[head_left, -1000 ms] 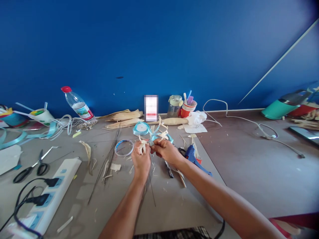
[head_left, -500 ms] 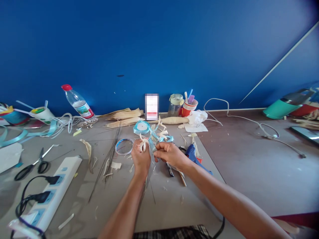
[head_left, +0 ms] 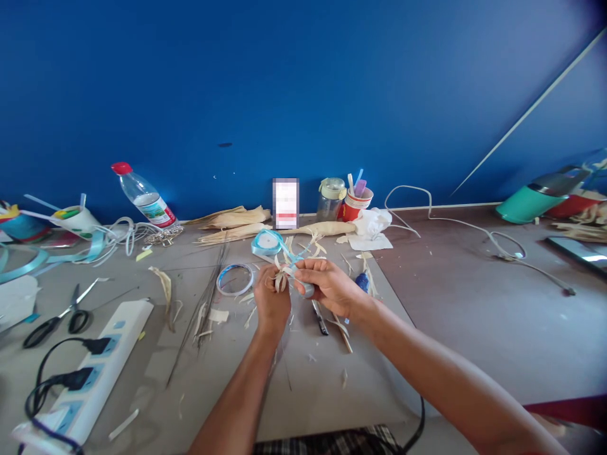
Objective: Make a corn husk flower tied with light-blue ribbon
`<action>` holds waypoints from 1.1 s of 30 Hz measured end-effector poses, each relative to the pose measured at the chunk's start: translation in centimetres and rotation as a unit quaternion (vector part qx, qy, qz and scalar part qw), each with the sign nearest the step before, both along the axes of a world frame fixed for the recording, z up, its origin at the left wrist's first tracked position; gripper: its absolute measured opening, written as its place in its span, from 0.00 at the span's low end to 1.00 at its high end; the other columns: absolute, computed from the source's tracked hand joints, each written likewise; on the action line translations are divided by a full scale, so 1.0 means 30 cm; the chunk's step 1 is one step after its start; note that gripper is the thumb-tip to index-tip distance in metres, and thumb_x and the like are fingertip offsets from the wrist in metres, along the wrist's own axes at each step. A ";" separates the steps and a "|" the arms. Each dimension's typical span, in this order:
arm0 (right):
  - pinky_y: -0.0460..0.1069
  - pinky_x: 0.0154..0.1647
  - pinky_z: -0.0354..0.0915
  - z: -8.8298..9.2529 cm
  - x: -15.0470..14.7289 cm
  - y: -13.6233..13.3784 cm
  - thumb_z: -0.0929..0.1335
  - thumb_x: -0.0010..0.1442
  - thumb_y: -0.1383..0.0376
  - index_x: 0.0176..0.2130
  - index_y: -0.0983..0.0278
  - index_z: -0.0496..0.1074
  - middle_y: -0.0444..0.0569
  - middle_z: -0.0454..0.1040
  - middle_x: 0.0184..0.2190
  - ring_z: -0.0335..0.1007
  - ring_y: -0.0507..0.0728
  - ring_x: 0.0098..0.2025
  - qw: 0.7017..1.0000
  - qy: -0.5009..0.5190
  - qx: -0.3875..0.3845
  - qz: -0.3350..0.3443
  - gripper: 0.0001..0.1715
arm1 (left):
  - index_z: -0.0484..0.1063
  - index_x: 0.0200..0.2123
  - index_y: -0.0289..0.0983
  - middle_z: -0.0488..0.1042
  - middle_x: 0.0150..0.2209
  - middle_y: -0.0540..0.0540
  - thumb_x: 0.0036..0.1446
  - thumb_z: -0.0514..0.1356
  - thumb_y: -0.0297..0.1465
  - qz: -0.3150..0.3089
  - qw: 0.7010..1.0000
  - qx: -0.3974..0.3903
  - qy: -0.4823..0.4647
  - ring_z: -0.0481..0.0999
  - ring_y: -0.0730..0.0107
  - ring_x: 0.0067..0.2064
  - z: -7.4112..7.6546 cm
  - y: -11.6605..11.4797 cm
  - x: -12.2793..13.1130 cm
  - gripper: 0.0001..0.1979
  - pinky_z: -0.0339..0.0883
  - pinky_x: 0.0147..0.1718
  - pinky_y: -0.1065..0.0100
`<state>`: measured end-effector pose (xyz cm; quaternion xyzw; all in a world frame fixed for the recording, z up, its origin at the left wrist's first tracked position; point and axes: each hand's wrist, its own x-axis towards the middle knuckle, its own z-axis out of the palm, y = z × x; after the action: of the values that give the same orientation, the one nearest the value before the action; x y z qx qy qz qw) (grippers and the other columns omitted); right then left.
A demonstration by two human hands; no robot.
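Observation:
My left hand (head_left: 271,302) is closed around a small bundle of pale husk strips (head_left: 281,278) held upright above the grey table (head_left: 332,385). My right hand (head_left: 327,285) is closed on a light blue ribbon (head_left: 290,256) and presses against the bundle from the right. The ribbon runs back to a blue ribbon spool (head_left: 267,242) lying just behind the hands. Both hands touch each other at the bundle.
A tape ring (head_left: 235,279), thin wires (head_left: 203,303), a pen (head_left: 320,318) and a blue glue gun (head_left: 363,282) lie around the hands. Scissors (head_left: 57,318) and a power strip (head_left: 90,373) are at left. A water bottle (head_left: 142,196), jar (head_left: 331,198) and red cup (head_left: 356,205) stand by the blue wall.
My right hand dipped down beside the bundle, then came up and over it to the right, carrying the blue ribbon around. My left hand stayed nearly in place.

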<state>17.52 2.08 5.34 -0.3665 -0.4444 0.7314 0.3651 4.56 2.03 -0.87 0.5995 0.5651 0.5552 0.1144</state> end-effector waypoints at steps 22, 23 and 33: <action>0.42 0.19 0.48 -0.006 0.024 0.015 0.72 0.47 0.62 0.26 0.67 0.66 0.40 0.62 0.17 0.53 0.45 0.19 0.994 0.084 -0.066 -0.011 0.13 | 0.72 0.26 0.36 0.70 0.26 0.49 0.50 0.56 0.25 0.010 0.997 -0.069 -0.042 0.69 0.70 0.30 0.017 -0.003 0.001 0.05 0.59 0.30 0.70; 0.42 0.18 0.47 -0.009 0.024 0.018 0.72 0.47 0.62 0.26 0.66 0.66 0.40 0.62 0.17 0.53 0.45 0.19 0.994 0.090 -0.066 -0.012 0.13 | 0.72 0.26 0.36 0.70 0.26 0.49 0.50 0.56 0.25 0.009 0.997 -0.066 -0.039 0.68 0.70 0.30 0.018 -0.003 0.002 0.05 0.59 0.30 0.70; 0.42 0.21 0.51 0.004 0.023 -0.006 0.72 0.46 0.59 0.29 0.66 0.70 0.41 0.65 0.19 0.56 0.46 0.21 0.999 0.009 -0.048 0.000 0.14 | 0.74 0.34 0.35 0.73 0.27 0.48 0.48 0.57 0.30 -0.014 0.968 -0.130 -0.215 0.71 0.70 0.30 -0.007 0.007 -0.003 0.09 0.62 0.31 0.69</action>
<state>18.22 1.92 5.47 -0.3771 -0.4052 0.7552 0.3511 4.47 2.26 -1.09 0.4541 0.5862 0.5908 0.3179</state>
